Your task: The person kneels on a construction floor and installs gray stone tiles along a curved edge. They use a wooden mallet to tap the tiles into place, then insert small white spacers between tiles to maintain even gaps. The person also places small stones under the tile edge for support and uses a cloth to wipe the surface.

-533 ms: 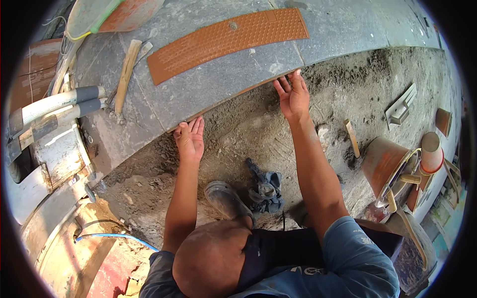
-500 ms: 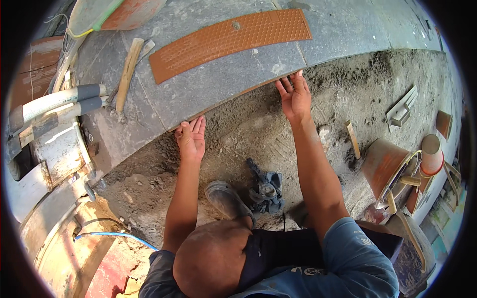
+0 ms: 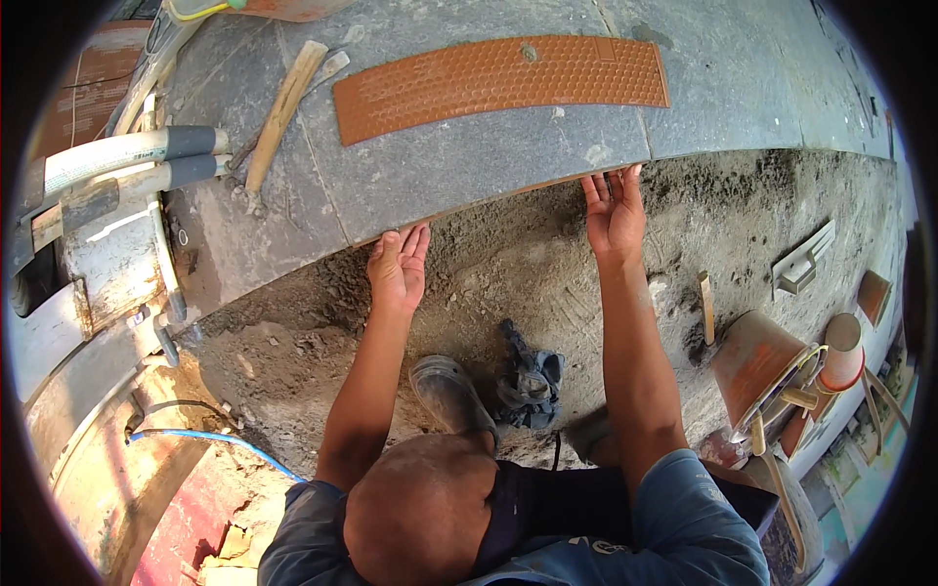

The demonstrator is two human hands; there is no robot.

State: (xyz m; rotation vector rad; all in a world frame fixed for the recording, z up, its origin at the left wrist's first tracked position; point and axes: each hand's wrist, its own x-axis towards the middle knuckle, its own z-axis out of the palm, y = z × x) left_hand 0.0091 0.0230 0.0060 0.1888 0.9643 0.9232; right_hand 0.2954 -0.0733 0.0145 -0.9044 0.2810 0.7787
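A large grey floor tile [image 3: 469,161] lies between two seams, its near edge facing me. My left hand [image 3: 398,269], palm up, has its thumb and fingers at that edge near the left seam. Close to the right seam, my right hand [image 3: 616,215] grips the same edge, also palm up. Some fingertips are hidden at or under the edge. On top of the tile rests an orange-brown textured strip [image 3: 498,90], touched by neither hand. Rough grey sand or mortar [image 3: 513,249] spreads in front of the edge.
A wooden-handled tool [image 3: 283,117] lies left on the tiles, beside pale pipes [image 3: 117,161]. To the right are a metal trowel [image 3: 803,259], a wooden stick [image 3: 706,308], a bucket [image 3: 747,356] and a cup-shaped container [image 3: 842,352]. A dark rag [image 3: 532,381] lies beside my shoe [image 3: 449,391].
The whole view has shifted, so the strip, tile and hands appear farther right. Both hands stay at about the same spots on the tile's edge.
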